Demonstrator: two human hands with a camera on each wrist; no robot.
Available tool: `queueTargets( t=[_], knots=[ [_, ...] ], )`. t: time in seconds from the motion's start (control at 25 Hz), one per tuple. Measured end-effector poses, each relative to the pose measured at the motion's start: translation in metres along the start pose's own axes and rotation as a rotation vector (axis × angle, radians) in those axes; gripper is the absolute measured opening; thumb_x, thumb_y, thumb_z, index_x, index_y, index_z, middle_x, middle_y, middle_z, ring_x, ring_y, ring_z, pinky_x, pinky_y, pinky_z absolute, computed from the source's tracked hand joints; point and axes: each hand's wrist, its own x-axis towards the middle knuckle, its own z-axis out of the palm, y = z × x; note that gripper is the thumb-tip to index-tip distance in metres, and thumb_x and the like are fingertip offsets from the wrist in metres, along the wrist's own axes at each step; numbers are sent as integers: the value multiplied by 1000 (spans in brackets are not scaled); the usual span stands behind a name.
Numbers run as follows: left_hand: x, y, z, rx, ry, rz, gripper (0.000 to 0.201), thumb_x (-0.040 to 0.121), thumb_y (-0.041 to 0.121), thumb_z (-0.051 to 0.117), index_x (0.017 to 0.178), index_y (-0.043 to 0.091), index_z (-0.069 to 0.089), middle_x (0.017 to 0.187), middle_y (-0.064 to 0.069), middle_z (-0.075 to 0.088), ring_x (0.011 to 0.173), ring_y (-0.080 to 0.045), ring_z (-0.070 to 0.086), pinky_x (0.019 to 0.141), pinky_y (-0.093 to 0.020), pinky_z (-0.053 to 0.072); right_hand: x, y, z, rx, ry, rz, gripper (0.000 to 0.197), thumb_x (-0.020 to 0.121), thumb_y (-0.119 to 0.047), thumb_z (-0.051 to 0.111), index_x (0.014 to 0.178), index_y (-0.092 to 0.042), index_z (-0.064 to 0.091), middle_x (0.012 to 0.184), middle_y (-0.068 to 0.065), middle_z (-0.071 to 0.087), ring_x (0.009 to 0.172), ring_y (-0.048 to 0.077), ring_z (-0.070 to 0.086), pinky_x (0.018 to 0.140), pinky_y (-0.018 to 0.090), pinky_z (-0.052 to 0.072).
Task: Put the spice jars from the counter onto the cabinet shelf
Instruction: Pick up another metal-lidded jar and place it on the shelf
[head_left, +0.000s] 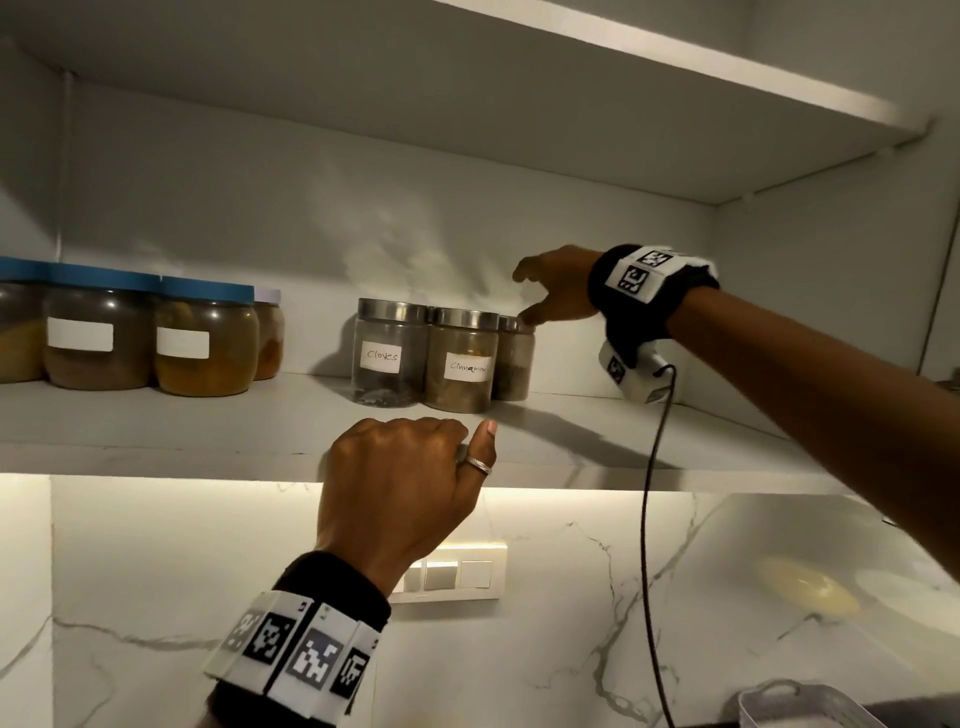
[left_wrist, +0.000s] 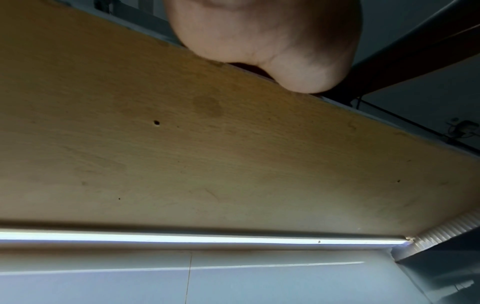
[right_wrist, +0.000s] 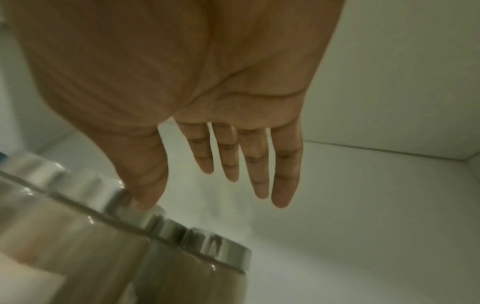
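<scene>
Three glass spice jars with steel lids stand together on the cabinet shelf (head_left: 156, 431): "Cloves" (head_left: 387, 353), "Cinnamon" (head_left: 460, 364) and a third jar (head_left: 515, 364) behind them on the right. My right hand (head_left: 522, 293) hovers open over the third jar with its fingers straight and spread, the thumb tip touching the lid. The right wrist view shows that hand (right_wrist: 189, 191) above the steel lids (right_wrist: 221, 248). My left hand (head_left: 410, 467) holds the shelf's front edge, fingers curled over it and thumb raised. The left wrist view shows only its palm (left_wrist: 272, 41) against the shelf underside (left_wrist: 182, 154).
Several blue-lidded jars (head_left: 202, 338) stand at the left of the shelf. Bare shelf lies right of the spice jars (right_wrist: 363, 205). An upper shelf (head_left: 675, 67) hangs overhead. A cable (head_left: 647, 519) drops from my right wrist. Below are a switch plate (head_left: 452, 574) and a white container (head_left: 800, 706).
</scene>
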Motion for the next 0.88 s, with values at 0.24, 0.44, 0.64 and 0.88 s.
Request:
queueTargets(
  t=[0.24, 0.44, 0.64, 0.88],
  knots=[
    [-7, 1, -12, 46, 0, 31, 64, 100, 53, 21, 69, 24, 68, 54, 7, 59, 46, -14, 50, 53, -26, 35, -102, -17, -38, 223, 93, -135, 44, 92, -51, 56, 131, -31, 56, 126, -12, 61, 104, 12, 61, 92, 26, 39],
    [-23, -9, -15, -111, 46, 79, 49, 99, 48, 34, 88, 25, 75, 76, 7, 74, 65, -13, 65, 66, -28, 46, -175, -42, -5, 512, 177, -186, 38, 90, -50, 57, 123, -32, 61, 115, -20, 65, 101, -7, 60, 84, 15, 47],
    [-51, -24, -29, -274, 93, 112, 39, 96, 46, 49, 117, 22, 71, 115, 3, 72, 106, -15, 67, 94, -32, 48, -224, -78, 66, 581, 292, -132, 52, 90, -53, 54, 134, -26, 54, 130, -15, 58, 105, 1, 59, 87, 23, 47],
    [-197, -83, -26, -503, -155, -207, 29, 95, 43, 54, 111, 27, 72, 106, 11, 74, 95, -6, 69, 80, -21, 52, -279, -131, 188, 592, 520, -52, 46, 92, -33, 61, 130, -7, 54, 138, 13, 52, 127, 28, 49, 104, 36, 39]
  ],
)
